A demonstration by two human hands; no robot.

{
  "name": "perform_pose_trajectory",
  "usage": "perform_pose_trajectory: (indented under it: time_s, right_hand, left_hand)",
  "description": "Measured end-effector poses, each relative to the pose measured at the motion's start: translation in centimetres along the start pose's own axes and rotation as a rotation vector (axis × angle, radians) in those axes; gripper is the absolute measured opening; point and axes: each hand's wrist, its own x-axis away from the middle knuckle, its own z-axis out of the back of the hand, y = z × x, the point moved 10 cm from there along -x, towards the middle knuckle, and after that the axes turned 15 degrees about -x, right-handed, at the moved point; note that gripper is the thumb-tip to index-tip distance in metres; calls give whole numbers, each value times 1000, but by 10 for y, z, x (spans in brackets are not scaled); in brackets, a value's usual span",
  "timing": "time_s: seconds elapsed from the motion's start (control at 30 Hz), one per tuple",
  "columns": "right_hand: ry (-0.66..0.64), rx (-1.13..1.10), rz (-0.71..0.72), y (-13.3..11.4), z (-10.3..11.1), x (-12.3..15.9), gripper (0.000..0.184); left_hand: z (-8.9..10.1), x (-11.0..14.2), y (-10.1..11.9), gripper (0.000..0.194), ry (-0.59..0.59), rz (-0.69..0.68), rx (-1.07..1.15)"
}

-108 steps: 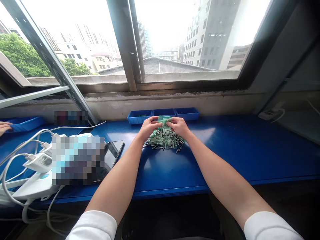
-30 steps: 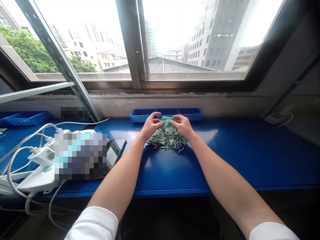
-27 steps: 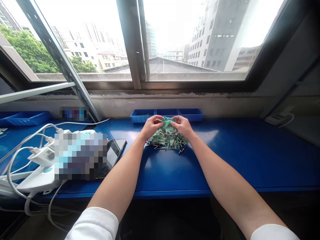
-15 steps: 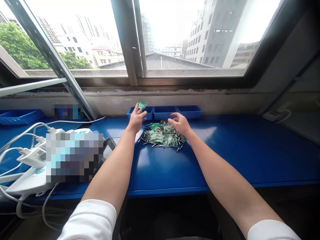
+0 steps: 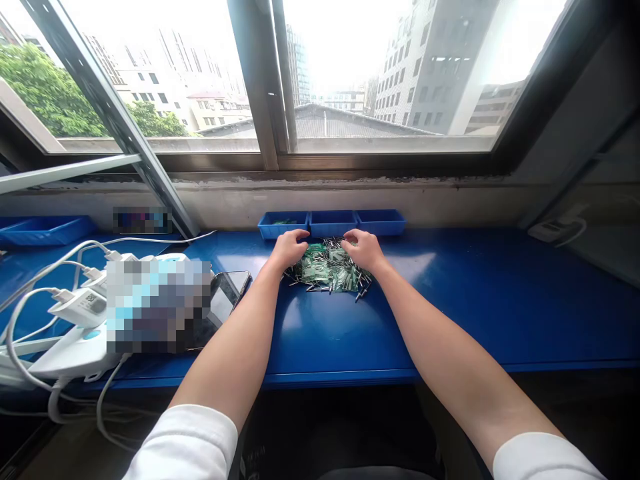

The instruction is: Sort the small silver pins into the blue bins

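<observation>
A heap of green-printed clear packets [image 5: 320, 268] mixed with loose dark metal pins [image 5: 361, 291] lies on the blue table. My left hand [image 5: 290, 249] is at the heap's left edge, thumb and fingers apart, with nothing visible in it. On the opposite edge, my right hand [image 5: 365, 251] hovers over or touches the pins, its thumb and fingers also apart; nothing shows between them. Behind the heap stand three blue bins: a left bin [image 5: 270, 231] with something green inside, a middle bin [image 5: 333, 229] and a right bin [image 5: 390, 228].
To the left, a white power strip [image 5: 70, 353] carries several plugs and cables, beside a pixelated patch. A phone [image 5: 227, 293] lies near my left forearm. Another blue tray [image 5: 55, 231] sits at far left, near a metal shelf post [image 5: 160, 193]. Windows rise behind the table.
My left hand has let go of a green packet at the left bin and come back down to the heap. My right hand has barely moved. The view has shifted slightly.
</observation>
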Motion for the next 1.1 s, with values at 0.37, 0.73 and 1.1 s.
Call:
perform_pose_trajectory:
  time_s: [0.37, 0.73, 1.1]
  right_hand:
    - [-115, 68, -72, 14, -5, -1, 48]
    - [-29, -39, 35, -9, 4, 2, 36]
    - [-93, -499, -85, -5, -12, 1, 26]
  left_hand:
    - [-19, 9, 14, 38, -144, -69, -230]
    - [0, 2, 10, 28, -5, -81, 39]
    - [-17, 9, 35, 51, -187, -46, 591]
